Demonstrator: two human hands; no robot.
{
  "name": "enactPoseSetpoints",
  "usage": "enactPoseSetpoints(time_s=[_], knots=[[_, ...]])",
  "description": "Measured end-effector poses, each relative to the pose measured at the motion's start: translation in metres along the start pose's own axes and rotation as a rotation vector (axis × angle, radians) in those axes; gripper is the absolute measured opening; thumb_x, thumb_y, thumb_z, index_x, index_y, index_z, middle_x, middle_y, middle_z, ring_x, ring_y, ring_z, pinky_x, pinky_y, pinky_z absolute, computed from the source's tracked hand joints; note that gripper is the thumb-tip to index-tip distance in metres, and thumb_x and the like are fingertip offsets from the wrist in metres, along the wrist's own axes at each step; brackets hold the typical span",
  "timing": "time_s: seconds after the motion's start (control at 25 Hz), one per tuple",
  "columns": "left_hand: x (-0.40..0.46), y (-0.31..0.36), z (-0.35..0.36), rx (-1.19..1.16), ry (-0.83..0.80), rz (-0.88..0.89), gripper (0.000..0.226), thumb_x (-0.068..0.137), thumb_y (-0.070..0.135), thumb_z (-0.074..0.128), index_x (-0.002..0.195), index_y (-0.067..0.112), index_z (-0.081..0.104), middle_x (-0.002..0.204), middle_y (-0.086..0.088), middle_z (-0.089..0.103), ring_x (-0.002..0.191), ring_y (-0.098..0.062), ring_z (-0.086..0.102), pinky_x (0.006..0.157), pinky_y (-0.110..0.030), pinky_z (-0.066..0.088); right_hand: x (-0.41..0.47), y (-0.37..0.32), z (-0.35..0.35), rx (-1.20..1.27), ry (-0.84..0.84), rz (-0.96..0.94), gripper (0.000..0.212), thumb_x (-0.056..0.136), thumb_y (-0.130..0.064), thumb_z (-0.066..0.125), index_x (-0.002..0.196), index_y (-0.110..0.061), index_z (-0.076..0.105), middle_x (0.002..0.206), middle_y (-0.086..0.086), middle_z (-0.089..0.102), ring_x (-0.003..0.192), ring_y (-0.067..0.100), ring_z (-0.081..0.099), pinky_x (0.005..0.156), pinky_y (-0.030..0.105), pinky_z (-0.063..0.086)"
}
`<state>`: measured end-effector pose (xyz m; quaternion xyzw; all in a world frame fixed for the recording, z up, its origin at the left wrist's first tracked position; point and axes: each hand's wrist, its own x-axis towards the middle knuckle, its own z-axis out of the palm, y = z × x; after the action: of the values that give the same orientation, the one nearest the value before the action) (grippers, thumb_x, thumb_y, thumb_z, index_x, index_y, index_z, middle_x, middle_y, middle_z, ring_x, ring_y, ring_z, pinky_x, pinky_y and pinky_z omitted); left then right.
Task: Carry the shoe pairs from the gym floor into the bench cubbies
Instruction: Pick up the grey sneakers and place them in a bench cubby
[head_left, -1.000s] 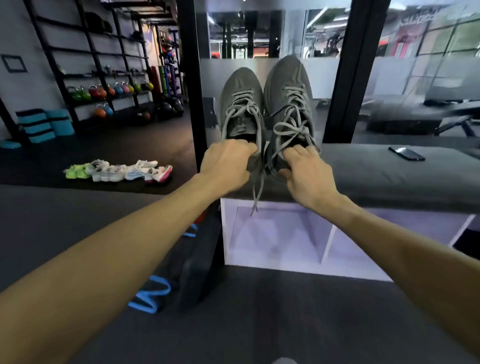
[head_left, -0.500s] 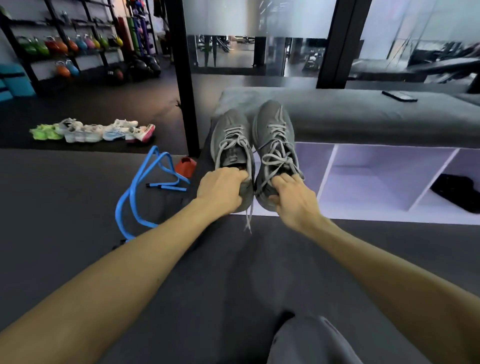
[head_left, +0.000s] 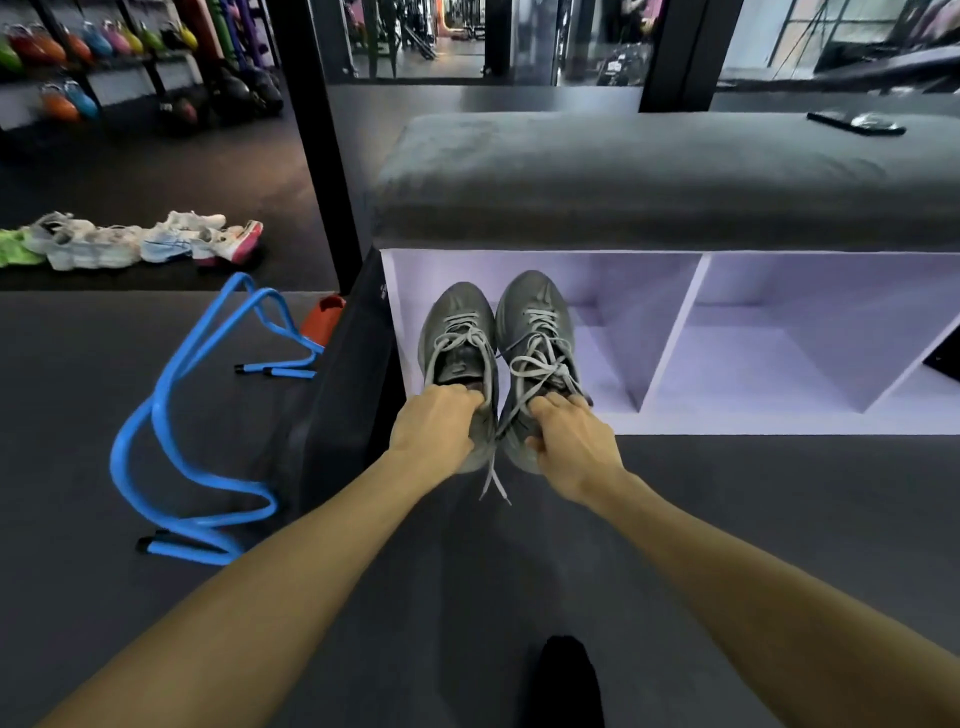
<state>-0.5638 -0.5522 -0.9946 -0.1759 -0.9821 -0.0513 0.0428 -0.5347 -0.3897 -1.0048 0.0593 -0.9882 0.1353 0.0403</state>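
My arms: both reach straight out ahead of me, low over the dark gym floor (head_left: 727, 519), forearms nearly parallel.
Left hand (head_left: 434, 426): knuckles up, my fingers curl into the heel opening of the left grey shoe (head_left: 457, 332) and grip it.
Right hand (head_left: 571, 441): same pose, fingers hooked into the collar of the right grey shoe (head_left: 535, 322), thumb under the heel.
Shoes: side by side, touching, toes pointing into the leftmost cubby (head_left: 613, 291); a lace end dangles below the heels. I cannot tell if the soles touch the cubby floor.
Bench (head_left: 623, 176): grey cushion above white cubbies; a phone (head_left: 857, 123) lies on it far right.
Left of me: blue hurdles (head_left: 171, 415) on the floor.
Farther back: more shoe pairs (head_left: 140, 241) in a row on the floor.
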Motion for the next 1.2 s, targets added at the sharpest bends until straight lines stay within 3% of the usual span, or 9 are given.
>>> enactPoseSetpoints(time_s=[0.4, 0.64, 0.92, 1.12, 1.2], knots=[[0.189, -0.064, 0.122, 0.035, -0.019, -0.113, 0.029, 0.087, 0.008, 0.058, 0.115, 0.018, 0.059, 0.114, -0.003, 0.063, 0.107, -0.027, 0.056, 0.084, -0.036, 0.046, 0.198, 0.054, 0.115, -0.041, -0.084, 0.046, 0.03, 0.089, -0.014, 0.053, 0.119, -0.016, 0.05, 0.125, 0.001, 0.05, 0.123, 0.023, 0.039, 0.085, 0.037, 0.046], [0.262, -0.093, 0.17, 0.1, -0.069, -0.15, 0.034, 0.092, 0.007, 0.053, 0.122, 0.021, 0.057, 0.112, -0.006, 0.064, 0.105, -0.026, 0.06, 0.079, -0.034, 0.048, 0.282, 0.074, 0.167, -0.049, -0.104, 0.071, 0.042, 0.086, -0.009, 0.057, 0.126, -0.019, 0.045, 0.129, 0.0, 0.045, 0.126, 0.023, 0.035, 0.086, 0.037, 0.046], [0.306, -0.116, 0.198, 0.042, -0.137, -0.176, 0.039, 0.094, 0.008, 0.051, 0.129, 0.025, 0.053, 0.125, -0.005, 0.059, 0.116, -0.027, 0.054, 0.086, -0.036, 0.048, 0.332, 0.086, 0.204, -0.042, -0.068, 0.067, 0.039, 0.09, -0.008, 0.051, 0.127, -0.017, 0.045, 0.13, 0.001, 0.043, 0.127, 0.025, 0.033, 0.087, 0.037, 0.047], [0.312, -0.139, 0.203, 0.017, -0.181, -0.17, 0.04, 0.093, 0.006, 0.048, 0.13, 0.023, 0.047, 0.129, -0.006, 0.054, 0.113, -0.03, 0.054, 0.085, -0.04, 0.049, 0.337, 0.097, 0.208, -0.004, -0.022, 0.004, 0.037, 0.092, -0.015, 0.05, 0.128, -0.02, 0.043, 0.132, 0.001, 0.044, 0.125, 0.022, 0.038, 0.087, 0.037, 0.047], [0.304, -0.138, 0.2, -0.003, -0.207, -0.149, 0.045, 0.09, 0.016, 0.055, 0.133, 0.025, 0.041, 0.133, -0.004, 0.047, 0.12, -0.029, 0.049, 0.085, -0.042, 0.049, 0.332, 0.101, 0.202, 0.013, -0.028, -0.013, 0.039, 0.092, -0.023, 0.051, 0.13, -0.022, 0.04, 0.135, -0.001, 0.043, 0.125, 0.021, 0.037, 0.09, 0.039, 0.047]])
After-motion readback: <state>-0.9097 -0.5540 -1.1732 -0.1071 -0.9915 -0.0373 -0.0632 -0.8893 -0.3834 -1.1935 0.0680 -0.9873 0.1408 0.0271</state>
